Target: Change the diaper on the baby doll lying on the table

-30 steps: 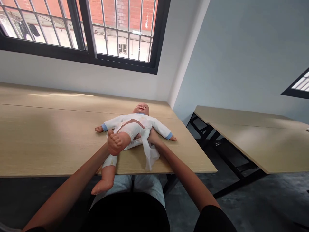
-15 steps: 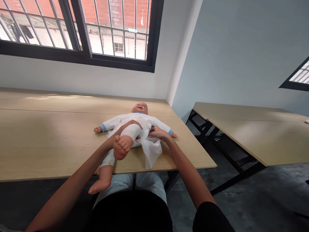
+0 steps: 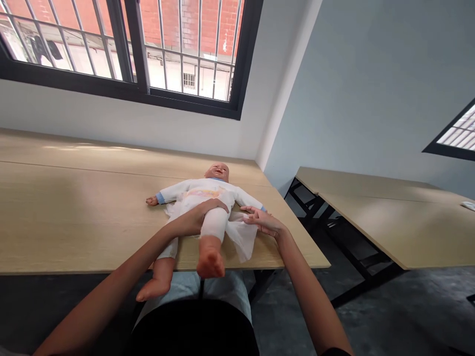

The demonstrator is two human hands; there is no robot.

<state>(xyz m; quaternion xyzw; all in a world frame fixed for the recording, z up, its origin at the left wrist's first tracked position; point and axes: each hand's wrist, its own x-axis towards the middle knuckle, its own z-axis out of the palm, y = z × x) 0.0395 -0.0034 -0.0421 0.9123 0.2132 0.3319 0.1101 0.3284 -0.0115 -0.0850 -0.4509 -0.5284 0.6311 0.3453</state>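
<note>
Baby doll: the doll (image 3: 213, 188) lies face up near the front edge of the table (image 3: 92, 212), head toward the window wall, legs toward the person.
Doll's clothing: white long-sleeved top with blue cuffs (image 3: 160, 198) and an orange-toned print (image 3: 208, 193) on the front; white covering on both thighs.
Doll's legs: both bare feet point at the person; the lower leg (image 3: 163, 276) on the picture's left hangs past the table edge.
Left hand: the left hand (image 3: 205, 212) lies across the doll's other thigh, fingers together and bent over its top; the thumb is hidden, so I cannot tell whether they clamp.
Right hand: the right hand (image 3: 261, 221) is beside the doll's cuffed arm, fingers apart and partly bent, the tips over a sheer white sheet (image 3: 243, 242); I cannot tell if they touch it.
Sheer white sheet: spreads from beside the thigh toward the table's front edge.
Second table: bare-wood-toned top (image 3: 408, 217) to the right, a small white object (image 3: 468, 205) at its far side.
Window: dark frame (image 3: 193, 97), metal bars, red brick beyond.
</note>
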